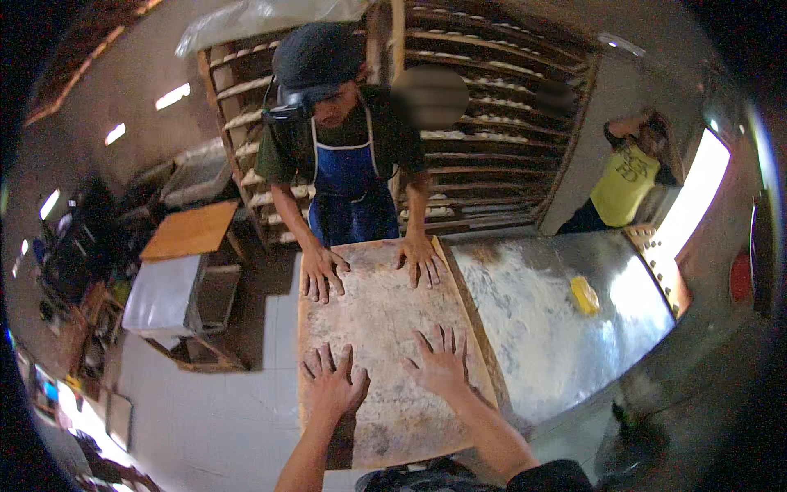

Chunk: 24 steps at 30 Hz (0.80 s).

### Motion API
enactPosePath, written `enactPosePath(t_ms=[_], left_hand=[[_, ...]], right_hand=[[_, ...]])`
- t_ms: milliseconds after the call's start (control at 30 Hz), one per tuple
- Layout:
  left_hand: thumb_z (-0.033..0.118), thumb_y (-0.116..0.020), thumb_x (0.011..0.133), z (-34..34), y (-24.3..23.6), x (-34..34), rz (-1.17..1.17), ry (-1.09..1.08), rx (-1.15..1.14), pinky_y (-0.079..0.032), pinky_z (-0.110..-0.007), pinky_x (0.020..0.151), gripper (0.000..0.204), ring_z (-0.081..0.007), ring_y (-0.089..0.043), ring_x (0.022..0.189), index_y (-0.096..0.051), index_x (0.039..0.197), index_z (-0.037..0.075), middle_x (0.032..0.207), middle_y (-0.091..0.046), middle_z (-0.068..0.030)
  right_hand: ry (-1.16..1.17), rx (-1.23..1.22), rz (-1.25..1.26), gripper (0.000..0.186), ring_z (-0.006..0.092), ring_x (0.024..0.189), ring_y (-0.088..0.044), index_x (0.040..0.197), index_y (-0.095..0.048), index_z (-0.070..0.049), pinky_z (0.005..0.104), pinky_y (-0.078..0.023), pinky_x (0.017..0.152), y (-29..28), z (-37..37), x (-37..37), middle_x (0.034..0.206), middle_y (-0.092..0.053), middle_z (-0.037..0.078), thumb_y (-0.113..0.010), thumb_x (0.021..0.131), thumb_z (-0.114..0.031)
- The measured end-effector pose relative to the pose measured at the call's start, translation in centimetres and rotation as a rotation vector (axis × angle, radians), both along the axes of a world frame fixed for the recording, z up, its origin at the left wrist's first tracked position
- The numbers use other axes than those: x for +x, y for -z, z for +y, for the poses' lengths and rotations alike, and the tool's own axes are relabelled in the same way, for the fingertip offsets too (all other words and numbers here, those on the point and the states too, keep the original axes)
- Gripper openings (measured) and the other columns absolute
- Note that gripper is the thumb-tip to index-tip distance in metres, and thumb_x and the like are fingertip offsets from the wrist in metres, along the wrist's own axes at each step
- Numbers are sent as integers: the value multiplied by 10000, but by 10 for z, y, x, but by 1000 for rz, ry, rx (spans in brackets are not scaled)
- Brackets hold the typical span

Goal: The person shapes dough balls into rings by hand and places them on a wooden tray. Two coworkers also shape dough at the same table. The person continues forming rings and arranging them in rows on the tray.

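My left hand point(332, 381) lies with fingers spread on the near left part of a pale, flour-marked wooden board point(385, 316). On the near right of the same board, my right hand point(437, 369) is also spread open, palm down and holding nothing. Opposite me, a co-worker point(348, 164) in a dark cap and blue apron, with a device strapped at the head, rests both hands, fingers apart, on the board's far end: one point(324, 275) at left, the other point(418, 262) at right. The surface under all four hands shows grey stains.
A floury metal table point(541, 344) adjoins the board's right, bearing a yellow object point(584, 295). Wooden racks point(492, 164) of pale dough pieces stand behind. A person point(623, 184) in yellow is at back right. A low table point(160, 291) with an orange-brown top panel stands left, on the tiled floor.
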State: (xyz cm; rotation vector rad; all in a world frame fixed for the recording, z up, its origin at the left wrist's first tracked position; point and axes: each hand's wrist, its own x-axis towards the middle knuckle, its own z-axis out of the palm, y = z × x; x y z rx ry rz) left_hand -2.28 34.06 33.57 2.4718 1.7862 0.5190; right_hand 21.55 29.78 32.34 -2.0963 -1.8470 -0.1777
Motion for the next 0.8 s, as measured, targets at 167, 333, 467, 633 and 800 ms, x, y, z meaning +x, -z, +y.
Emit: enactPosePath(t_ms=[167, 333, 467, 633, 800], left_hand=[[440, -666, 850, -10, 26, -62, -116, 47, 64, -403, -553, 984, 635, -440, -499, 1168, -527, 1355, 80, 1201, -531, -270], [590, -560, 918, -84, -1, -100, -130, -438, -389, -501, -562, 862, 655, -439, -647, 1021, -514, 1130, -28, 994, -674, -281], [493, -594, 896, -101, 23, -90, -211, -497, -229, -530, -539, 791, 649, -460, -670, 909, -530, 1218, -66, 955, -682, -284], [466, -519, 964, -109, 11, -96, -314, -414, -188, -498, -526, 893, 584, -468, -631, 1031, -543, 1261, -37, 1085, -669, -272], [304, -429, 1049, -138, 21, -145, -833, -458, 168, -446, -477, 914, 395, -423, -565, 1097, -539, 1212, -38, 1210, -585, -265]], right_hand=[[205, -137, 357, 822, 423, 1412, -332, 1509, -374, -109, 637, -150, 1163, -31, -41, 20, 1504, -400, 234, -528, 893, -630], [551, -240, 447, 639, 417, 1319, -469, 1446, -427, -65, 659, -301, 1076, -8, -109, 48, 1456, -456, 232, -548, 937, -430], [495, -250, 477, 570, 433, 1232, -531, 1379, -464, -29, 603, -417, 995, 8, -105, 57, 1312, -545, 256, -562, 933, -370], [489, 129, 255, 548, 433, 1226, -536, 1342, -486, -46, 508, -470, 975, -9, -127, 65, 1209, -603, 278, -639, 873, -285], [300, 423, 513, 424, 347, 1024, -625, 1291, -555, -80, 433, -503, 894, -55, -220, 62, 1137, -604, 228, -622, 942, -312]])
